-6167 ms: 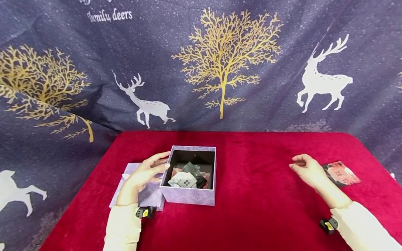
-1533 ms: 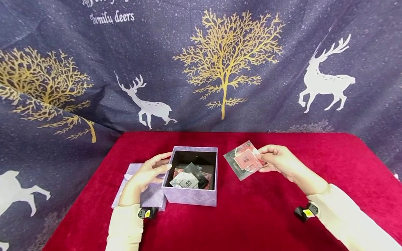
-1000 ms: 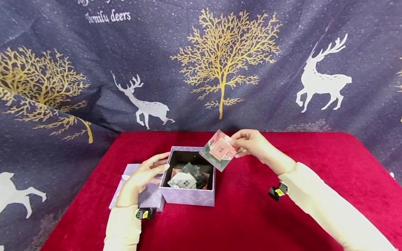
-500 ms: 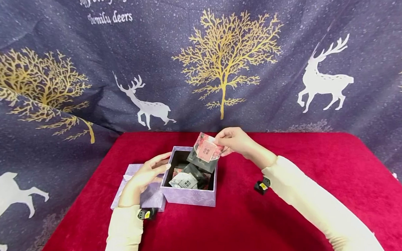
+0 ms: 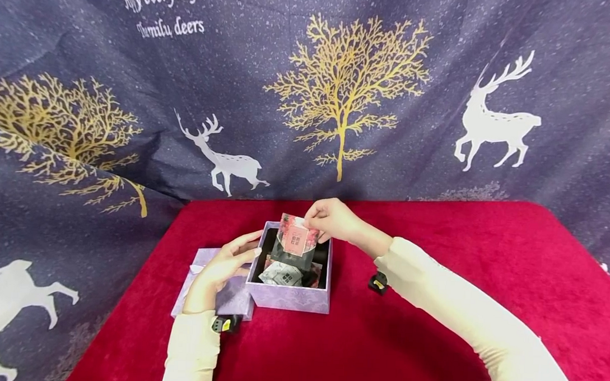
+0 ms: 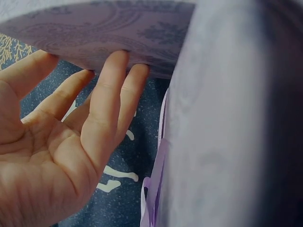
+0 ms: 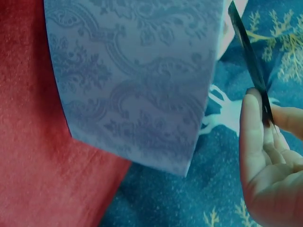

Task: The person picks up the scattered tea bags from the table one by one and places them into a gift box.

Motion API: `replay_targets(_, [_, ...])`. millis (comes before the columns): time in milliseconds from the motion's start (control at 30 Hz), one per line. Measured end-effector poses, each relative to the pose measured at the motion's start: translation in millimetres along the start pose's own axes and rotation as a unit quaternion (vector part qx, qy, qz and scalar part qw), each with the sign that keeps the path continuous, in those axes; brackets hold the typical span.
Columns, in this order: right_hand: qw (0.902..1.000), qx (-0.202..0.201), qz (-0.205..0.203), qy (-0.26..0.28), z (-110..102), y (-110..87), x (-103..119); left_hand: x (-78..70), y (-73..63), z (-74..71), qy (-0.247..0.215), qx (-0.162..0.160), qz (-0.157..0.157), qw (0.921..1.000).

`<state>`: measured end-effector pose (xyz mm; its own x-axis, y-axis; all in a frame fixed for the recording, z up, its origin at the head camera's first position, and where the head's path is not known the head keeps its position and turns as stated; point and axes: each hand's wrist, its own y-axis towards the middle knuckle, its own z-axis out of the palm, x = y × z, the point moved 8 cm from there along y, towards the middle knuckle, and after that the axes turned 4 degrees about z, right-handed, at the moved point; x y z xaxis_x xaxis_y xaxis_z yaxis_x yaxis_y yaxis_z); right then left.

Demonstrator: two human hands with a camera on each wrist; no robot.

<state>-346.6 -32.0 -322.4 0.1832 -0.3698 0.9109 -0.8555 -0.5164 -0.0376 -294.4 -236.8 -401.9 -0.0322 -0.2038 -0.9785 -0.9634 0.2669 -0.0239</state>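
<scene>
A square lilac box [image 5: 287, 297] with a dark inside stands on the red table, its top uncovered. My right hand [image 5: 332, 218] pinches a red-and-black tea sachet [image 5: 296, 239] by its upper right corner, upright over the opening. In the right wrist view the sachet [image 7: 250, 56] shows edge-on between thumb and fingers, beside the box's patterned wall [image 7: 137, 90]. Below it in the box lie other sachets, a pale one [image 5: 282, 275] on top. My left hand [image 5: 225, 264] rests its extended fingertips against the box's left side; the left wrist view shows the fingers [image 6: 111, 90] at that wall.
The lilac lid [image 5: 234, 296] with a ribbon lies on the table left of the box, partly under my left forearm. The red cloth-covered table [image 5: 434, 245] reaches back to a dark blue hanging cloth [image 5: 386, 176] printed with deer and trees.
The sachet lay at the right of the table at first. My right hand has picked it up and carried it left over the box, then lowered it. My left hand has stayed at the box.
</scene>
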Motion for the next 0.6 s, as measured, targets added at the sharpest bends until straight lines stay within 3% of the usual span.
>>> replay_targets(167, [0.9994,0.003,-0.013,-0.033,13,1.7,3,-0.1,-0.4,0.3,-0.002,-0.003,-0.003,1.0])
replay_targets(333, [0.9963,-0.018,-0.03,-0.079,11,0.9,0,0.0,-1.1,1.3,-0.007,-0.004,-0.013,0.9999])
replay_targets(600, [0.9951,-0.051,-0.052,-0.066,-3,-4.9,-6,0.0,-0.8,1.0,-0.009,-0.004,-0.008,0.9999])
